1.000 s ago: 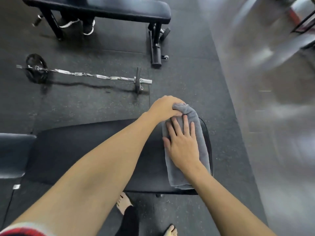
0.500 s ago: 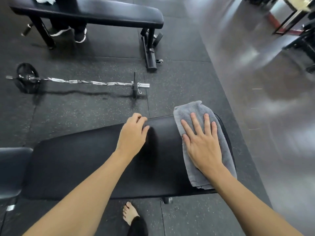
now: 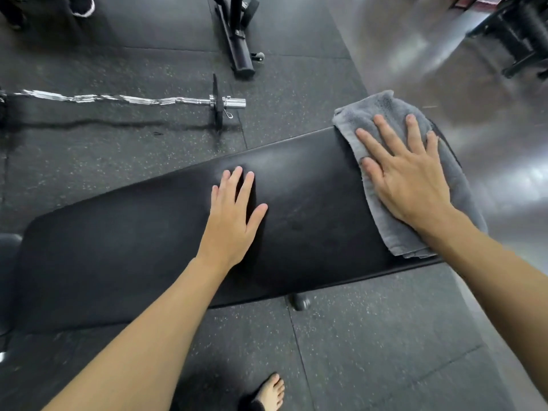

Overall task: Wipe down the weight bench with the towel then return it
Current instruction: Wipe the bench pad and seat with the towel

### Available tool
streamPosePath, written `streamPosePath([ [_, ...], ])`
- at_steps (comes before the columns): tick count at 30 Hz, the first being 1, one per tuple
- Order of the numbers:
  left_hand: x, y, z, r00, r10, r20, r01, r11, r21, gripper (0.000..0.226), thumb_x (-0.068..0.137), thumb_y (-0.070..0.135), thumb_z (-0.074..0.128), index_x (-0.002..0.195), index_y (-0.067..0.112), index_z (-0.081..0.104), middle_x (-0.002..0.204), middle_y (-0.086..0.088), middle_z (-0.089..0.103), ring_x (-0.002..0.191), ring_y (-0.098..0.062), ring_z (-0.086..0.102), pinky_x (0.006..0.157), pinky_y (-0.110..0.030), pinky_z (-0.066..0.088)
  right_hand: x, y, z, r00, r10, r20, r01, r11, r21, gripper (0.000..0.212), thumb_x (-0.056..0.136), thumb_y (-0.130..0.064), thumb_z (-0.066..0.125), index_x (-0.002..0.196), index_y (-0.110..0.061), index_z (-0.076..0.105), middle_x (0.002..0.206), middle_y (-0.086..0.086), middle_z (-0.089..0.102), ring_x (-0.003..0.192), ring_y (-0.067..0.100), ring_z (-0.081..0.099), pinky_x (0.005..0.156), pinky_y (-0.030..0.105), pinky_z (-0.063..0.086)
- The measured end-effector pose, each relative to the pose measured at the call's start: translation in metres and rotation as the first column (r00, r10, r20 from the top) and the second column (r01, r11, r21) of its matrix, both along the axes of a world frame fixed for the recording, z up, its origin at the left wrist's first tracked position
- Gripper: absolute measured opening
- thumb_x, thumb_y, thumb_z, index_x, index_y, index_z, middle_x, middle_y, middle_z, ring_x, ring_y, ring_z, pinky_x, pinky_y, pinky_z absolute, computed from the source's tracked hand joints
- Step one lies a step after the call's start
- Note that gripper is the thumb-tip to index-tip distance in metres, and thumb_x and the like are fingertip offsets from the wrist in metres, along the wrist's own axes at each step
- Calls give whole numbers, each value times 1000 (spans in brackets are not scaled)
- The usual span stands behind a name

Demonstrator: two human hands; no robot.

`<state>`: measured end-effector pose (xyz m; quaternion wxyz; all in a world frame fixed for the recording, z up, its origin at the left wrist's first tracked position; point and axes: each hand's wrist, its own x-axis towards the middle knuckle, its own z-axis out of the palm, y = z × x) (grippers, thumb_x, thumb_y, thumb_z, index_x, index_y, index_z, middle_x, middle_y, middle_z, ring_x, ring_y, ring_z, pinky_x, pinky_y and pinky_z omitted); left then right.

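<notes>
A bare foot (image 3: 271, 391) stands on the floor nearest the person. Beyond it, the left hand (image 3: 232, 216) now lies flat, fingers spread, on the black tabletop (image 3: 148, 247), no longer curled at its far edge. The right hand (image 3: 406, 176), spread flat as before, presses the grey towel (image 3: 382, 111) onto the tabletop's right end; a barbell (image 3: 133, 99) lies beyond the left hand.

Both forearms bare with no sleeves, watch or rings in sight, left hand (image 3: 234, 215) and right hand (image 3: 406, 176) ungloved, one bare foot (image 3: 271, 393) with a dark trouser cuff just beside it.
</notes>
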<state>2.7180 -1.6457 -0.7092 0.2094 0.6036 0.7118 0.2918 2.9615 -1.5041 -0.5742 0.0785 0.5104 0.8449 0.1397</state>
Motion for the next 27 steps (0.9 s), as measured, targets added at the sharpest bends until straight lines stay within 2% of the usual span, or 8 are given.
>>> streamPosePath([
  [2,-11,-11,-5,996,9,89,-12,999,33,57,107,36,41,158,11,34,169,-5,25,159,-22,14,129,-44,11,-5,-8,-4,999,-36,-23,36,999,9,56,108,-46,23,160,-30,32,170,4,27,153,47,22,118,67,22],
  [4,-27,-29,-14,992,38,119,-43,998,42,53,106,33,43,155,10,41,167,-3,29,157,-20,21,129,-45,15,-14,-19,-10,997,-62,-35,63,998,21,56,108,-44,23,160,-28,32,170,5,28,153,47,23,118,65,23],
  [7,-55,-58,-34,999,42,-7,-42,999,3,59,106,41,36,156,12,39,168,-6,27,158,-27,19,126,-54,18,-34,-40,-19,996,-85,-23,85,996,7,57,107,-43,22,161,-27,30,171,6,24,155,44,20,122,63,20],
  [10,-82,-71,-56,990,56,-131,-67,995,-81,70,103,54,23,163,17,23,173,-3,13,160,-29,8,126,-58,14,-57,-60,-34,996,-90,-18,90,996,-10,57,108,-42,22,162,-27,29,171,5,23,156,42,18,122,62,21],
  [12,-88,-75,-68,984,42,-174,-55,996,-75,71,103,56,19,164,19,17,173,-1,9,160,-27,5,126,-59,13,-75,-72,-47,997,-72,-12,72,997,-25,56,108,-42,21,162,-26,28,171,5,22,157,41,18,122,61,21],
  [16,-86,-73,-76,984,71,-161,-78,996,-39,62,106,45,21,163,20,20,173,0,11,160,-26,7,125,-60,13,-126,-106,-83,1000,28,2,-28,997,-73,55,110,-39,23,162,-22,27,172,8,19,157,43,15,122,63,19],
  [20,-85,-73,-78,984,75,-159,-80,996,-28,61,106,44,22,163,21,19,173,1,11,160,-25,7,126,-58,10,-167,-136,-115,991,134,2,-132,981,-142,56,110,-40,22,164,-23,21,173,8,15,157,43,11,124,62,15],
  [27,-83,-72,-77,987,109,-122,-111,994,-7,62,104,42,28,162,20,25,172,1,17,160,-25,10,126,-59,12,-160,-132,-117,998,56,-38,-59,994,-92,55,109,-43,24,163,-28,24,173,2,17,159,34,12,127,57,10],
])
